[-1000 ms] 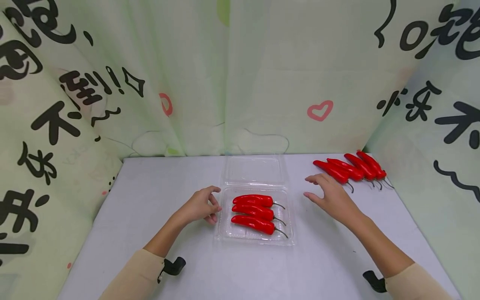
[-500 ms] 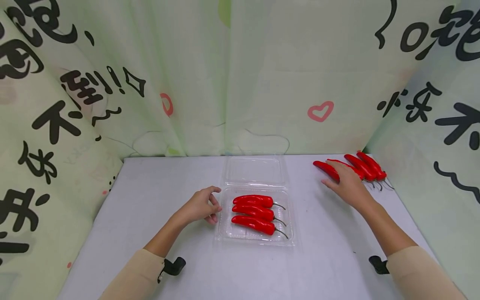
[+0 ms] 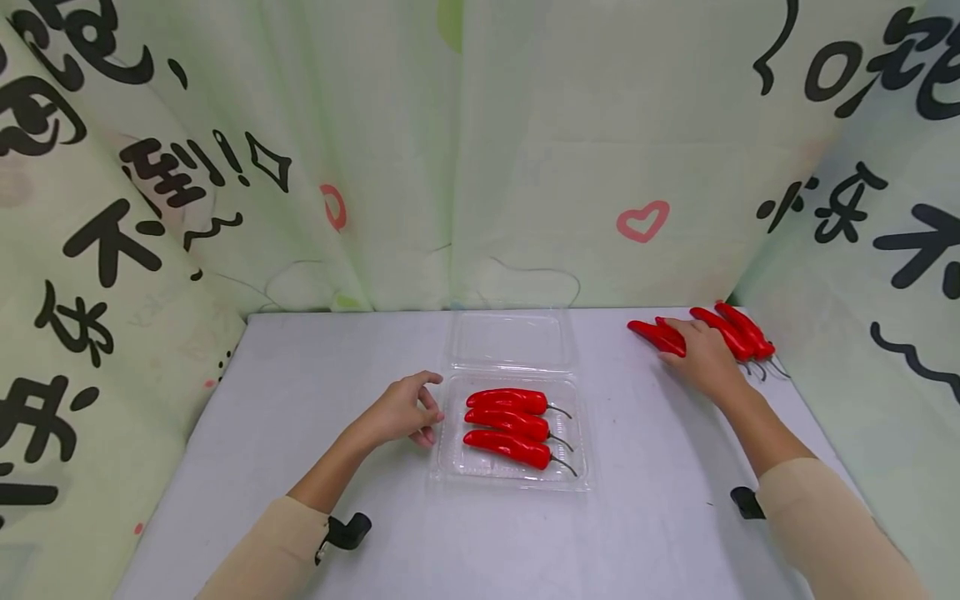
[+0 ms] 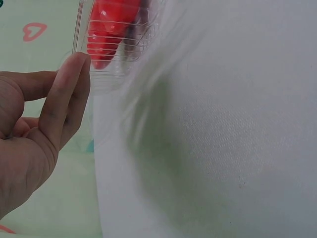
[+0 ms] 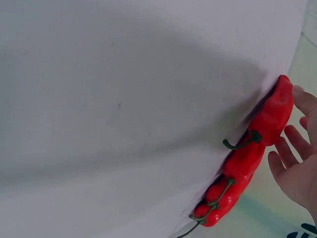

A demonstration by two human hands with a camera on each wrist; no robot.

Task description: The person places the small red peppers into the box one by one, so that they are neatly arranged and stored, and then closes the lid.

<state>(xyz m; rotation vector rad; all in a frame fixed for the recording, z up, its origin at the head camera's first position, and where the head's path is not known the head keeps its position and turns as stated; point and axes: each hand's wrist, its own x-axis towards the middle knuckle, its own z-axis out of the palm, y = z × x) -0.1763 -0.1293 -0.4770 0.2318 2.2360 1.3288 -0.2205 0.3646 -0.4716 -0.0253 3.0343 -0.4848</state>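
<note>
In the head view, three red chili peppers [image 3: 507, 424] lie side by side in a clear plastic clamshell box [image 3: 512, 482], its lid [image 3: 512, 340] folded back. My left hand [image 3: 405, 410] is at the box's left side, fingers loosely bent and fingertips at its edge; it holds nothing. At the back right, my right hand [image 3: 703, 357] reaches over several more chili peppers [image 3: 651, 334]. In the right wrist view, the thumb [image 5: 304, 101] touches the nearest pepper [image 5: 274, 114] while the other fingers [image 5: 290, 156] lie slightly apart above the row. The hand partly hides the second pepper.
A white cloth covers the table [image 3: 337, 350]. Pale green curtains [image 3: 525, 167] with black writing and pink hearts stand behind and at both sides. Black wrist mounts [image 3: 348, 531] are strapped to both forearms.
My right hand has moved right and away from me, from beside the loose peppers to over them, thumb against the nearest. The left hand and the box have stayed in place.
</note>
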